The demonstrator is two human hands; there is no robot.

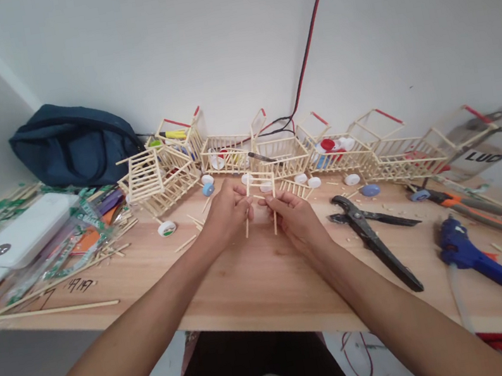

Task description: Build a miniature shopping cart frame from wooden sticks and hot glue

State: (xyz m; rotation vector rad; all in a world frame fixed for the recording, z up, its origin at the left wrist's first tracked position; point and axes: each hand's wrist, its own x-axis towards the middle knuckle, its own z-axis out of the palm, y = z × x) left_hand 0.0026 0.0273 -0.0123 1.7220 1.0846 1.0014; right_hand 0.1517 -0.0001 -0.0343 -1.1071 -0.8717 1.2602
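Both my hands meet over the middle of the wooden table (pixel 248 285). Together they hold a small frame of thin wooden sticks (pixel 259 181), upright, with two stick legs hanging down. My left hand (pixel 225 215) pinches the frame's left leg, fingers curled. The right leg is pinched by my right hand (pixel 295 218), also curled. Just behind the frame stands a row of finished stick baskets (pixel 274 155) along the wall, some with red-tipped handles and plastic bottle caps inside.
Black pliers (pixel 375 238) lie right of my hands, a blue glue gun (pixel 479 259) and orange-handled tools (pixel 480 208) further right. Loose caps (pixel 166 228) and sticks scatter the table. A dark blue bag (pixel 73 144), a white power bank (pixel 22 234) and stick packets sit at the left.
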